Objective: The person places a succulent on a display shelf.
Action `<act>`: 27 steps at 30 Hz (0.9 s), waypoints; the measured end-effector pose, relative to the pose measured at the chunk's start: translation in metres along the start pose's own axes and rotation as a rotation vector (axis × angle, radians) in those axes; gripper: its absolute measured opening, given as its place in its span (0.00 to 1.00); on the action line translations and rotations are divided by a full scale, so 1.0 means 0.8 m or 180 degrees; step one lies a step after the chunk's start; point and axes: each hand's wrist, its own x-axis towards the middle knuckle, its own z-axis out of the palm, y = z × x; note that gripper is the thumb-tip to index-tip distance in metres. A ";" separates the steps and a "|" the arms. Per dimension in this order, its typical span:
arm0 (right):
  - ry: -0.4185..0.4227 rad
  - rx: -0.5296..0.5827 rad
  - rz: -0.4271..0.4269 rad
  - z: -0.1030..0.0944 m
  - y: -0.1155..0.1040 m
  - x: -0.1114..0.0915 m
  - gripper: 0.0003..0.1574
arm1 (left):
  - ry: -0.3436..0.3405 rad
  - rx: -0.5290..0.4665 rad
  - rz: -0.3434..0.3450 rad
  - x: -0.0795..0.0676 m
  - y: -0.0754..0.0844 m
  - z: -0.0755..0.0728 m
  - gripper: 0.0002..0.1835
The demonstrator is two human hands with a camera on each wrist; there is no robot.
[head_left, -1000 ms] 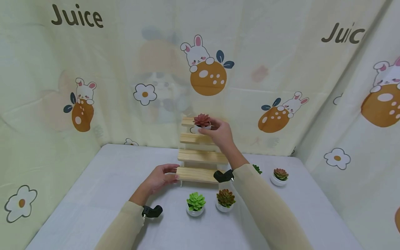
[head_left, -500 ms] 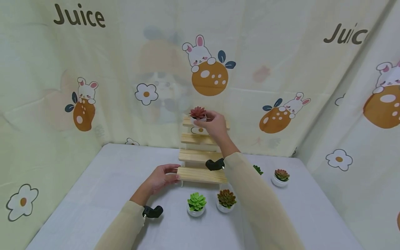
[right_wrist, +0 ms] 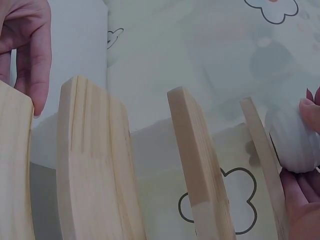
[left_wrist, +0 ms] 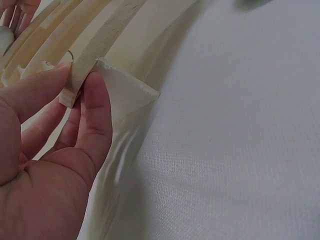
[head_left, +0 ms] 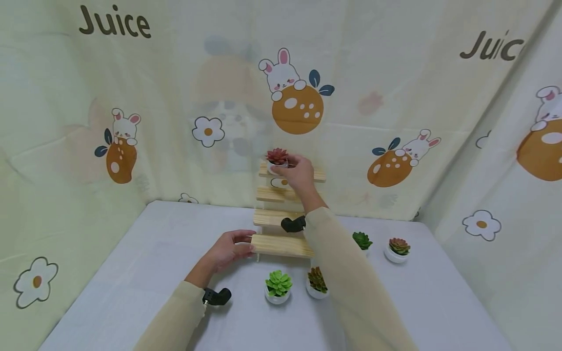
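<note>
A tiered wooden shelf with several slats stands at the back of the table. My left hand pinches the left end of its lowest slat; the left wrist view shows thumb and fingers around that slat end. My right hand grips the white pot of a red potted succulent at the left part of the top slat. In the right wrist view the white pot is right at the top slat, fingers around it at the frame's edge.
In front of the shelf stand a bright green potted succulent and a brown-green one, partly behind the right sleeve. To the right are a dark green one and a reddish one. A printed curtain hangs behind.
My right hand has moved the red succulent slightly up and left onto the left part of the top slat. The left hand keeps its hold on the lowest slat.
</note>
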 end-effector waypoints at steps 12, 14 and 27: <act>0.0346 0.0027 0.0100 0.015 -0.005 -0.003 0.30 | 0.0003 0.0002 -0.0017 0.002 0.000 0.001 0.29; 0.0384 0.0018 0.0139 0.017 -0.006 -0.004 0.30 | 0.0008 0.0003 -0.0024 0.002 0.000 0.002 0.29; 0.0436 0.0008 0.0166 0.016 -0.008 -0.010 0.32 | -0.0007 -0.0003 0.0015 0.004 -0.004 0.000 0.28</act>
